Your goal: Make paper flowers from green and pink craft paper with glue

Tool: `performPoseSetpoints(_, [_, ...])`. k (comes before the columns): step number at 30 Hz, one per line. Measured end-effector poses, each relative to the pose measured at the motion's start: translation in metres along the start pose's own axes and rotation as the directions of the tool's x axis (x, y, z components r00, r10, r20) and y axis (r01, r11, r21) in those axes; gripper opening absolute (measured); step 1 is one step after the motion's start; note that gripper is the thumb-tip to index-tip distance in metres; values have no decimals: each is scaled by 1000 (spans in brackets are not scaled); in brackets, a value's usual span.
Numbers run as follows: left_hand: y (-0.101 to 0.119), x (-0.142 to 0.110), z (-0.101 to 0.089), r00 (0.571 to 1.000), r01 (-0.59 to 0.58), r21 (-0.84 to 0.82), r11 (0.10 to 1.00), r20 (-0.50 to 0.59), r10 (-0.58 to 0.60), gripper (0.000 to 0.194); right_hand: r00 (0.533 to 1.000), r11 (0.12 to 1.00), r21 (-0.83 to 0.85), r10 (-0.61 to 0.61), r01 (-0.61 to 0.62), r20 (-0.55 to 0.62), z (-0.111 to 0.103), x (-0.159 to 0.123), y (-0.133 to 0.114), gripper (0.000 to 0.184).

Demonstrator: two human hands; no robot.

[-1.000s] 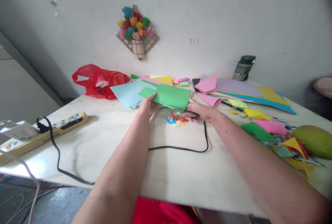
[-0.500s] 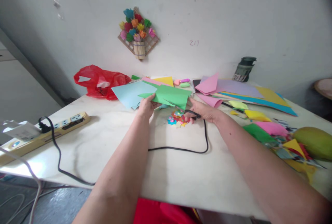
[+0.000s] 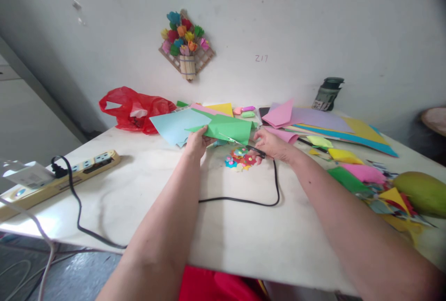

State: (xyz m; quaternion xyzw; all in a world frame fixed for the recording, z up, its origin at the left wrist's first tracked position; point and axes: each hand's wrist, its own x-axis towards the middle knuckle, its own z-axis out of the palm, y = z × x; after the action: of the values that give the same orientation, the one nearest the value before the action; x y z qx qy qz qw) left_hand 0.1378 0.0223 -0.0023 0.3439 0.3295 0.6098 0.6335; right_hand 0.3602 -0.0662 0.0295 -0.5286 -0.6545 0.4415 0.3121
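My left hand [image 3: 199, 142] pinches the left end of a sheet of green paper [image 3: 230, 127], held up over the table. In my right hand [image 3: 267, 147] is a pair of black-handled scissors [image 3: 256, 150], its blades pointing left along the paper's lower edge. How far the blades are apart is hard to see. Below the paper lies a small heap of colourful paper flowers [image 3: 240, 160]. A light blue sheet [image 3: 176, 124] rests behind my left hand.
A black cable [image 3: 240, 199] crosses the table below my hands. At the left lies a power strip [image 3: 87, 168]; behind it sits a red plastic bag [image 3: 139, 110]. Coloured sheets [image 3: 320, 119], paper scraps [image 3: 362, 173] and a green fruit-like object [image 3: 421, 192] are at the right.
The scissors have tilted, their handles now lower and closer together. My right fingers have shifted slightly, and the paper's right edge has bent. My left hand stays in place.
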Motion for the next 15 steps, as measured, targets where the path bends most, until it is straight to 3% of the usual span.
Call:
performPoseSetpoints(7, [-1, 2, -1, 1000, 2, 25, 1000, 2, -2, 13, 982, 989, 8, -149, 149, 114, -5, 0, 5, 60])
performPoseSetpoints(15, [-1, 0, -1, 999, 31, 25, 999, 24, -31, 15, 978, 998, 48, 28, -39, 206, -4, 1, 7, 49])
